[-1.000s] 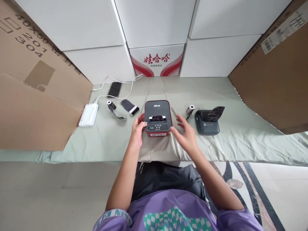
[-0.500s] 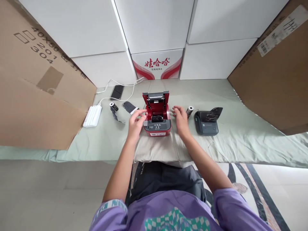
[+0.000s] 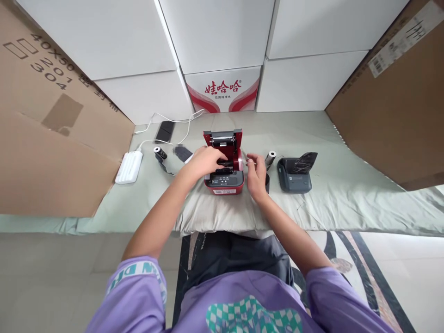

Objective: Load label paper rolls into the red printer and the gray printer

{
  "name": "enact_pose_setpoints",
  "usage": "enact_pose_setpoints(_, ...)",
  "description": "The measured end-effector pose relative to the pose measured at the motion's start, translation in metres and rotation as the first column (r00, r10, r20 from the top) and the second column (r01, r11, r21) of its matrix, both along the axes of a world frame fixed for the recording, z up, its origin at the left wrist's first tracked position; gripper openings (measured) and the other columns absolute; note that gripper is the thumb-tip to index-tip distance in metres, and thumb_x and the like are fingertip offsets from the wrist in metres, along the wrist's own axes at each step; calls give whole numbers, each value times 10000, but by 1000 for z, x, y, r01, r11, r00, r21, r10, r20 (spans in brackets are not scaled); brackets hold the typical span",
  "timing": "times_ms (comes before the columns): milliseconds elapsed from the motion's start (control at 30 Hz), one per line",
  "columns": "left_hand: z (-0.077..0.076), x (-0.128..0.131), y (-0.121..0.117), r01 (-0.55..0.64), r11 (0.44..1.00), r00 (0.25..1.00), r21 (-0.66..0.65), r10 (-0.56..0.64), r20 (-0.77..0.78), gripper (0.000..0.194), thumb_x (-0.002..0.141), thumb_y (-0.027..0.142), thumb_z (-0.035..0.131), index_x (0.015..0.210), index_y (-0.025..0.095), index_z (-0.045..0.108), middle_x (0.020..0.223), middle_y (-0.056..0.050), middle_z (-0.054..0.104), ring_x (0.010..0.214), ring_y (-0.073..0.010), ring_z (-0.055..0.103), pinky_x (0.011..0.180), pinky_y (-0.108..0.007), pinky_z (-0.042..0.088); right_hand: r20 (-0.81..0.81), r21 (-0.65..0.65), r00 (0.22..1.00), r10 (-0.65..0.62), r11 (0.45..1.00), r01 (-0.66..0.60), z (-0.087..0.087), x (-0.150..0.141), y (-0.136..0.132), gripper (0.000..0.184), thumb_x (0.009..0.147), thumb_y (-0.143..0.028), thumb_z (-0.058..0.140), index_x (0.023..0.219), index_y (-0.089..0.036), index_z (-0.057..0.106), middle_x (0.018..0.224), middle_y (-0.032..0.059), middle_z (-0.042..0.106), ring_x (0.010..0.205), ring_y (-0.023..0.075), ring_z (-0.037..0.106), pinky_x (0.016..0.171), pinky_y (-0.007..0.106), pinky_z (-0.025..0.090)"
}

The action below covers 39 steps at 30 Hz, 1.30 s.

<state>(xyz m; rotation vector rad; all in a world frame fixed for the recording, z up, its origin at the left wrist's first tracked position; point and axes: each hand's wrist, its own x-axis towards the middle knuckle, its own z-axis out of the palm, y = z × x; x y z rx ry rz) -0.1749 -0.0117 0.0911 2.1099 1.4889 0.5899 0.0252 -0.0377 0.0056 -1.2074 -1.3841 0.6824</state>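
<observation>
Moved: the left hand (image 3: 208, 160) has gone from the left side of the red label printer (image 3: 224, 181) to over its open compartment; the right hand (image 3: 255, 176) stays on the printer's right; the lid (image 3: 224, 138), shut in the earliest frame, stands raised, as it did a moment ago.
Label printer: on the green cloth (image 3: 138, 203), its control panel facing the person; the lid is tilted up at the back; a dark label roll (image 3: 227, 163) shows in the compartment, partly covered by the left fingers.
Left hand: reaches in from the printer's left; thumb and fingers are slightly parted at the dark label roll; whether they grip it, I cannot tell.
Right hand: just beside the printer's right wall; fingers loosely bent and moderately apart, with no clear hold on anything.
Right of the printer: a loose label roll (image 3: 270, 159) beyond the right hand, a dark strip (image 3: 267, 183) partly hidden by that hand; farther right, a dark grey printer (image 3: 294, 181) with a black sheet (image 3: 305, 163) rising from it.
Left of the printer: a folded black strip (image 3: 182, 152), partly behind the left arm; then a part-unrolled label roll (image 3: 159, 153); a black phone (image 3: 165, 132) behind these; farthest left, a white power bank (image 3: 129, 168) with a white cable (image 3: 185, 138).
Behind the printer: a white carton (image 3: 224, 99) with red lettering.
</observation>
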Motion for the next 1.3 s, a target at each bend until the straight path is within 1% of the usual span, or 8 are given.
enact_pose_setpoints(200,-3,-72,-80,-337,912,925,233,275,261,380,829,400,774,1182,266,814,851,-34,697,720,-208,559,752,-329,465,271,260,937,-222,954,151,38,46,8,298,996,-251,381,1071,-234,669,1146,148,684,1113,288,651,982,477,536)
enact_pose_setpoints(367,-55,-121,-129,-477,873,878,102,469,97,414,840,456,712,1184,244,802,1006,-62,744,836,-252,633,777,-356,505,590,20,801,-100,994,109,40,73,63,52,802,-159,686,849,-178,696,980,194,707,1217,421,566,1072,690,404)
enact_pose_setpoints(467,-82,-123,-139,-453,885,884,106,461,-75,404,873,392,626,1223,259,780,1243,-76,743,1134,-312,651,975,-402,513,641,-225,767,21,961,162,37,71,90,302,673,-62,781,558,-190,533,781,166,667,1226,452,583,1044,718,387)
enact_pose_setpoints(700,-107,-113,-142,-521,841,851,149,526,7,437,925,407,558,1282,237,744,1246,-93,726,1173,-296,661,989,-391,530,480,-260,841,248,956,-134,94,97,53,112,755,-225,815,798,-210,713,726,52,680,860,286,710,862,496,555)
enact_pose_setpoints(800,-107,-113,-141,-527,838,847,142,531,18,431,919,412,565,1271,244,749,1241,-94,728,1178,-299,663,984,-395,533,106,-136,861,498,865,-483,138,107,22,415,740,-507,865,1020,-237,724,902,49,738,819,252,725,771,458,593)
enact_pose_setpoints(900,-106,-113,-141,-532,836,845,135,533,32,423,919,413,569,1265,251,752,1236,-91,732,1186,-299,662,1004,-400,529,-104,71,810,577,817,-572,158,85,9,579,650,-660,883,1010,-258,672,1069,47,745,898,254,740,774,441,606)
enact_pose_setpoints(1100,-106,-112,-141,-520,839,853,162,520,43,414,926,402,568,1260,243,754,1239,-95,738,1198,-299,661,1019,-401,523,229,-55,775,589,803,-594,102,-1,20,356,814,-528,786,942,-225,650,940,41,729,851,241,692,794,419,589)
enact_pose_setpoints(1300,-106,-113,-141,-514,842,856,164,517,30,400,931,397,563,1245,239,753,1223,-83,746,1189,-284,665,1025,-380,519,542,-74,753,373,914,-399,57,-29,24,189,815,-158,682,985,-229,638,971,74,703,958,289,622,841,415,509)
